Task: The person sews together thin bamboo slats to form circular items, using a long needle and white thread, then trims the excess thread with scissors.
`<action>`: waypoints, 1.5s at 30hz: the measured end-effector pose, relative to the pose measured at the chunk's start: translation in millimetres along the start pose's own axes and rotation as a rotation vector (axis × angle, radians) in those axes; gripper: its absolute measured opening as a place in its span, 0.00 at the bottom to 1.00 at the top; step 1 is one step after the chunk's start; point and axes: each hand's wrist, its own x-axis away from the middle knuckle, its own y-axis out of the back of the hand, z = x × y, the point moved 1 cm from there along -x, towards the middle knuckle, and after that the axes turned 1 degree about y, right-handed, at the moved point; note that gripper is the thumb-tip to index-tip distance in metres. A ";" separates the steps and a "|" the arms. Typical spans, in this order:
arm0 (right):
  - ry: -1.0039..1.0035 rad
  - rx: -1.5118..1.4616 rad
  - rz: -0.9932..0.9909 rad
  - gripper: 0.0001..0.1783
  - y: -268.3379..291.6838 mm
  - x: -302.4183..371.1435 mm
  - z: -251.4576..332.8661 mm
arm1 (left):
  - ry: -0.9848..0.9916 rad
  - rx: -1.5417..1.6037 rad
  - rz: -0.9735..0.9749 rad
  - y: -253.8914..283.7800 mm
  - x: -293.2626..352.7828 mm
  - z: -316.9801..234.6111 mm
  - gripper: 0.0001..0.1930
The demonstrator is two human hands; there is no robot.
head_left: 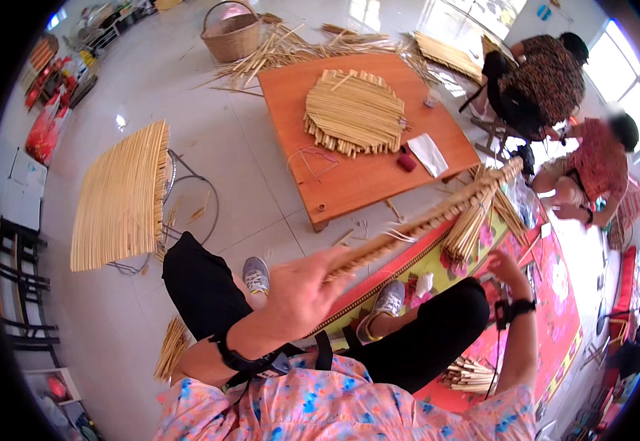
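Observation:
My left hand [301, 287] is closed round the near end of a stitched straw-stalk panel [430, 218], seen almost edge-on. The panel slants up to the right, with a row of bound stalk ends along its edge. A loop of white thread hangs beside it. My right hand [509, 272] is off to the right, apart from the panel, with its fingers bent together. What they hold, if anything, is too small to make out. Beyond it, a bundle of straw stalks [465, 239] lies on a flowered mat [555, 283].
An orange table [283, 88] bears a round straw mat [354, 110], a white cloth [428, 154] and a dark red thread spool [407, 162]. To the left, a straw panel [119, 198] rests on a wire frame. Loose stalks lie behind the table near a basket [232, 38]. Two people sit at right.

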 end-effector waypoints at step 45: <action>0.225 -0.150 -0.216 0.13 -149.1 -4.0 -115.3 | 0.221 0.112 0.033 -92.2 -143.7 135.6 0.18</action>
